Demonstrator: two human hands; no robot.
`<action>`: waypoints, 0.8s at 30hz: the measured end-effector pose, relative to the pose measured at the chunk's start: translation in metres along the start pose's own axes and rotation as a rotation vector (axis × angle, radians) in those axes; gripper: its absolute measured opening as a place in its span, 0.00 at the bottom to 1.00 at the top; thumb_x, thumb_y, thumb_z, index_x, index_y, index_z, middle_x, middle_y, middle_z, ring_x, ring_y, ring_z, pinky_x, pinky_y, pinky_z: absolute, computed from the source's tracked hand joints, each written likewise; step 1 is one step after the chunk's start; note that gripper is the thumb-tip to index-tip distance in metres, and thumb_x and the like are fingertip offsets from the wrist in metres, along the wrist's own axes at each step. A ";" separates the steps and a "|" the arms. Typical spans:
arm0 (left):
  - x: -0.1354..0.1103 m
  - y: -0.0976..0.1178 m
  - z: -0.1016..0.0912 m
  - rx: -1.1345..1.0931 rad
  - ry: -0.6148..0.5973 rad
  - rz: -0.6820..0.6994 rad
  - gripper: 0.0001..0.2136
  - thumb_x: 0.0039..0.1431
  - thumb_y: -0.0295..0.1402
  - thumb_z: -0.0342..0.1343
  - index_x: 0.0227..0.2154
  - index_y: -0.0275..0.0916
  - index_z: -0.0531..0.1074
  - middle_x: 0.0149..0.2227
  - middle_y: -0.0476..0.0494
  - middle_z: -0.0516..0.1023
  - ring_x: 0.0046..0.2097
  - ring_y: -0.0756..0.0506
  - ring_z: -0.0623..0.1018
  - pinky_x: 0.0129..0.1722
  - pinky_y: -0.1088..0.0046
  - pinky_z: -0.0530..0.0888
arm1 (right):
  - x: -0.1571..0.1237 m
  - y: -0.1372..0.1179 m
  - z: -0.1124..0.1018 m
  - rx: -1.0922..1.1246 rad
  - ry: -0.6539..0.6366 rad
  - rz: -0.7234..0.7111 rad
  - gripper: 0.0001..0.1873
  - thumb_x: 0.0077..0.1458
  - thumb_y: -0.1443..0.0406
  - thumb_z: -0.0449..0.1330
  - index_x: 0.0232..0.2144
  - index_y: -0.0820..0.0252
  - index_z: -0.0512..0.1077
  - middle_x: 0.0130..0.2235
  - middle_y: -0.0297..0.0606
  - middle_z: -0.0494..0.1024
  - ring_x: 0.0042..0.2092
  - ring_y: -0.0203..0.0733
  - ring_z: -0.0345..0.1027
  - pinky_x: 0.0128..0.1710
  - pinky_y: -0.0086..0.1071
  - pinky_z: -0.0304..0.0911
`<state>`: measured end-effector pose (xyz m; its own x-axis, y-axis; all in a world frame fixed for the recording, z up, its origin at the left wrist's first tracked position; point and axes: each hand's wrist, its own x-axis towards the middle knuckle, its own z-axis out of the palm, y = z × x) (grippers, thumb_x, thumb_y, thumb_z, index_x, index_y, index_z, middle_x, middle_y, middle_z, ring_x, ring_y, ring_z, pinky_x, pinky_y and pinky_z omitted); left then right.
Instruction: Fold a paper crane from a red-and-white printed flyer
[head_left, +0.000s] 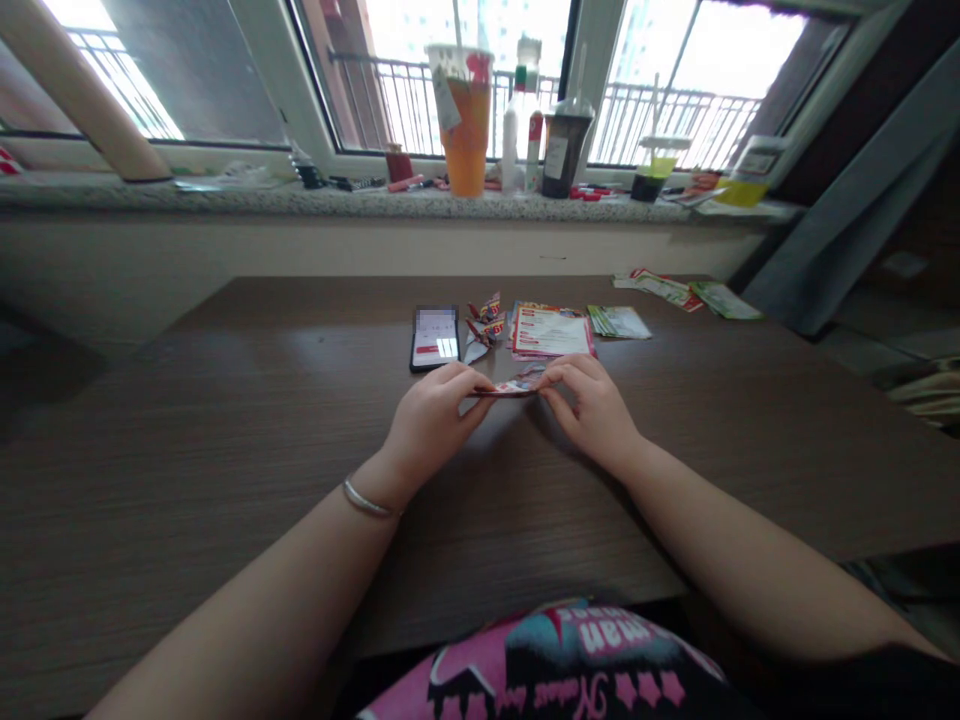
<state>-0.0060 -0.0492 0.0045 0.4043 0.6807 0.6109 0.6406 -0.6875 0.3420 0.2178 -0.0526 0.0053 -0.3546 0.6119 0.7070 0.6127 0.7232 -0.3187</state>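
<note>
A thin, colourfully printed sheet of paper (517,385) is held nearly edge-on just above the table, and its print is too small to read. My left hand (433,408) pinches its left end between thumb and fingers; a silver bangle is on that wrist. At the opposite end, my right hand (592,405) pinches the same sheet. Just beyond the hands lie folded printed paper pieces (487,322), pointed in shape. A phone (436,338) with a lit screen is to their left. To their right is a stack of printed sheets (553,330).
Green printed papers (619,322) lie beside the stack, with more leaflets (664,288) at the table's far right. On the granite windowsill (337,202) stand a tall orange drink cup (466,130), a dark drink cup (564,150), bottles and small clutter. A grey curtain (840,220) hangs right.
</note>
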 end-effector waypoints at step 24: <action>-0.002 0.006 0.000 0.037 -0.047 -0.101 0.09 0.60 0.29 0.52 0.41 0.39 0.73 0.37 0.45 0.76 0.37 0.47 0.75 0.39 0.70 0.72 | -0.002 0.008 0.006 0.038 -0.108 0.022 0.09 0.52 0.70 0.60 0.37 0.54 0.73 0.42 0.39 0.75 0.47 0.45 0.67 0.50 0.43 0.65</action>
<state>-0.0030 -0.0548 0.0051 0.3665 0.7575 0.5403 0.7025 -0.6060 0.3731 0.2189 -0.0462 -0.0022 -0.4163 0.6575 0.6281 0.5947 0.7194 -0.3588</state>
